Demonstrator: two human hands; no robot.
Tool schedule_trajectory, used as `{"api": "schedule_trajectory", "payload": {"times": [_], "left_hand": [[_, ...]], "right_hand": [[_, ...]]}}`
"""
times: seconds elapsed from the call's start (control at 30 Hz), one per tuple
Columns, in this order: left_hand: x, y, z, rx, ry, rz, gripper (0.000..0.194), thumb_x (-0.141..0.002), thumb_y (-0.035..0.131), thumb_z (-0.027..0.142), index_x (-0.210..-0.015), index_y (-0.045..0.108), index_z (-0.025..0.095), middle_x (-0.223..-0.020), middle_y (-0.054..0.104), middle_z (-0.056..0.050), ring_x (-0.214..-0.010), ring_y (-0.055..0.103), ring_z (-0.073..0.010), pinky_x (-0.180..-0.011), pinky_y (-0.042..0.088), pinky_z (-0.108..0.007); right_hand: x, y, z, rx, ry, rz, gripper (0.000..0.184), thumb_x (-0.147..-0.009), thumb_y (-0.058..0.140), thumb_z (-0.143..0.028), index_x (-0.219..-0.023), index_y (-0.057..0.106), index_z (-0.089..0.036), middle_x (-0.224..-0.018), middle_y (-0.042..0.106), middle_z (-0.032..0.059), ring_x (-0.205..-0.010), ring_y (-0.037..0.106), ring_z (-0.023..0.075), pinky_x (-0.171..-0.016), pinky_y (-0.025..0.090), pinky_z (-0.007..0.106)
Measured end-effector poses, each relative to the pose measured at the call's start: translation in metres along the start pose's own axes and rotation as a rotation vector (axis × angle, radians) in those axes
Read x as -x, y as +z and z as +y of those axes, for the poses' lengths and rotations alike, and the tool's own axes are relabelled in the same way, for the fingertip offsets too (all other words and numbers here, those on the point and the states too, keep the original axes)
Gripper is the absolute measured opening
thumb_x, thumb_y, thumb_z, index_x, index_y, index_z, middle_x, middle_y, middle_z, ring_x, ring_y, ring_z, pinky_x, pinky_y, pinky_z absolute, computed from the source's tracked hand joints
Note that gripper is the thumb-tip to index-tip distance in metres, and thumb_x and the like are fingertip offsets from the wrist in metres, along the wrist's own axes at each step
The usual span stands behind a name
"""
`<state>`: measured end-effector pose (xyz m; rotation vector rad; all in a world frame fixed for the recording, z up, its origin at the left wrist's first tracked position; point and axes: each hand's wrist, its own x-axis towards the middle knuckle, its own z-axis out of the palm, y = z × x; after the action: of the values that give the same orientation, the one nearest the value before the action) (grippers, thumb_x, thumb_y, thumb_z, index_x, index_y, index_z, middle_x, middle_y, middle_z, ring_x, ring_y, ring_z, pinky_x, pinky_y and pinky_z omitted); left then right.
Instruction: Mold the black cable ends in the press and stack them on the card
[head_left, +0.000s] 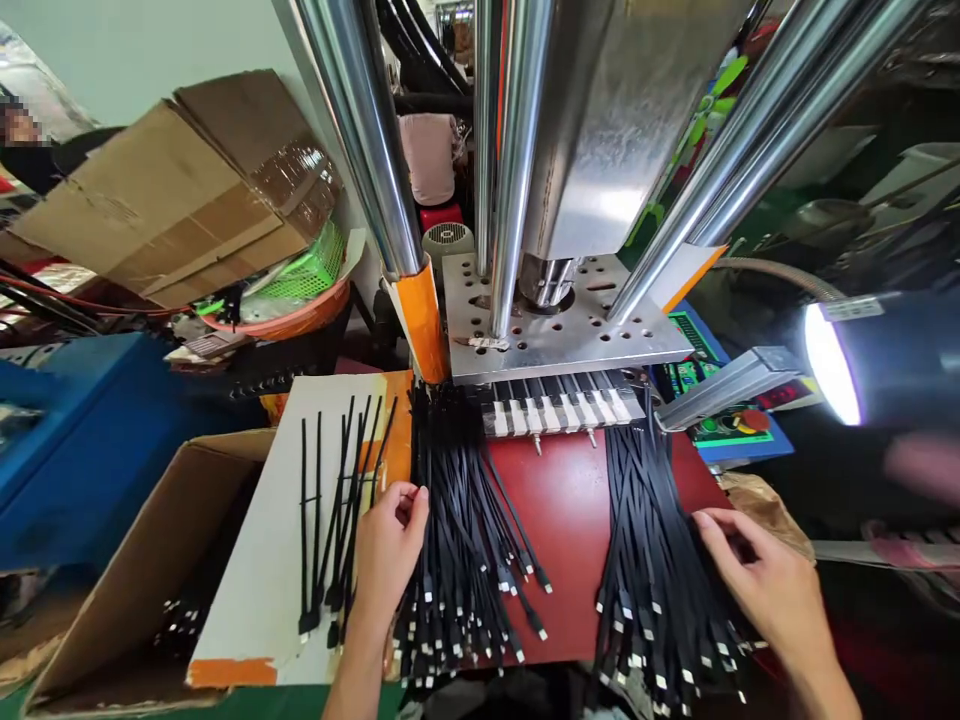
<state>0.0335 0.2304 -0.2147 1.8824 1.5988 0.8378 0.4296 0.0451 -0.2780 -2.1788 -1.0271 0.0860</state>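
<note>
My left hand [391,545] is closed, with thumb and forefinger curled together beside a thick bundle of black USB cables [450,520]. Whatever its fingers hold, if anything, is hidden. On the white board [262,560] to its left lie several folded black cables [309,540]. A second bundle of black cables [645,540] spreads over the red table on the right. At that bundle's right edge is my right hand [757,570], its thumb and forefinger drawn together; I cannot make out anything between them. Behind both bundles, a row of black-and-white slots [562,412] sits beneath a metal press plate [570,345].
Steel columns [514,180] rise around the press. A bright lamp [832,365] stands at right, near a green control board [731,425]. An open cardboard box [127,600] flanks the white board at left. The red tabletop [562,500] shows between the bundles.
</note>
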Motion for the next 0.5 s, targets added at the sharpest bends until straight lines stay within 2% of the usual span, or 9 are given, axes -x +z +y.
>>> {"api": "schedule_trajectory", "payload": {"times": [0.17, 0.37, 0.5], "left_hand": [[0.0, 0.0001, -0.0009, 0.002, 0.024, -0.005, 0.037, -0.094, 0.051, 0.057, -0.081, 0.063, 0.026, -0.071, 0.075, -0.002, -0.066, 0.072, -0.022, -0.066, 0.049, -0.032], [0.0016, -0.0017, 0.0004, -0.013, 0.016, -0.016, 0.037, -0.094, 0.051, 0.058, -0.08, 0.063, 0.026, -0.07, 0.073, -0.002, -0.067, 0.071, -0.0226, -0.066, 0.047, -0.032], [0.0025, -0.0024, 0.0, -0.012, 0.037, -0.033, 0.039, -0.095, 0.052, 0.06, -0.081, 0.063, 0.026, -0.072, 0.071, -0.001, -0.066, 0.069, -0.0216, -0.066, 0.047, -0.032]], "right_hand": [[-0.0019, 0.0016, -0.0032, 0.038, 0.005, 0.045, 0.054, -0.083, 0.055, -0.073, -0.083, 0.08, -0.024, -0.063, 0.071, 0.0028, -0.05, 0.061, 0.0202, -0.057, 0.048, 0.034], [-0.0023, 0.0033, -0.0007, 0.022, -0.094, 0.032, 0.049, -0.09, 0.055, -0.066, -0.084, 0.08, -0.024, -0.074, 0.078, 0.0053, -0.059, 0.068, 0.0213, -0.06, 0.049, 0.032], [-0.0029, 0.0024, 0.0044, 0.028, -0.126, 0.015, 0.049, -0.093, 0.056, -0.067, -0.088, 0.08, -0.024, -0.075, 0.078, 0.0042, -0.058, 0.068, 0.0206, -0.059, 0.049, 0.03]]}}
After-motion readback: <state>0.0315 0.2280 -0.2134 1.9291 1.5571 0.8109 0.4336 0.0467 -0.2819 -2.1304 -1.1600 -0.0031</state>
